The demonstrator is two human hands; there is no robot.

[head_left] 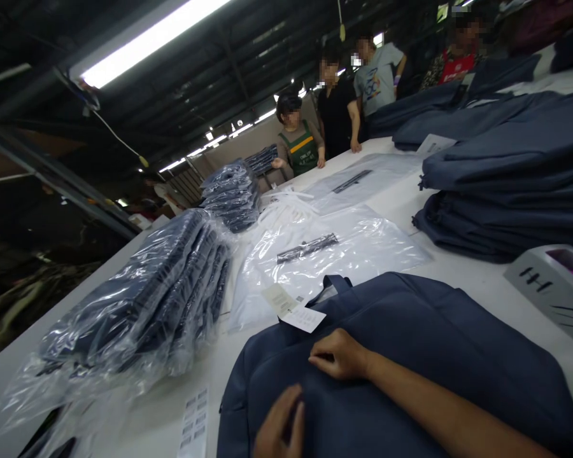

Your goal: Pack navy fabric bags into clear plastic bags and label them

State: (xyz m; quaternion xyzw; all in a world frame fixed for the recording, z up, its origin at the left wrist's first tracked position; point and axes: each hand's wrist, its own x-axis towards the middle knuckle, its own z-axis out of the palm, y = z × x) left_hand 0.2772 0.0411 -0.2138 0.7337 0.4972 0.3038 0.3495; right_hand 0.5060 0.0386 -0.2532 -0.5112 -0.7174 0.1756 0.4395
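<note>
A navy blue backpack (410, 343) lies flat in front of me, its top loop (337, 284) pointing away. White paper hang tags (296, 310) rest on it beside the loop. My right hand (341, 355) is over the bag's upper part, just below the tags, its fingers curled and the thumb and fingertips close together. Whether anything is between them I cannot make out. Lower and to the left, my left hand (281, 423) is above the bag's near side, fingers stretched and thumb apart, holding nothing.
Plastic-wrapped navy bags (148, 286) are stacked at left, with another wrapped pile (232, 191) behind. Clear plastic bags (325, 248) lie beyond the backpack. A label sheet (193, 423) is at lower left. Navy bags (510, 172) and a grey box (549, 286) stand at right. Several people are at the far side.
</note>
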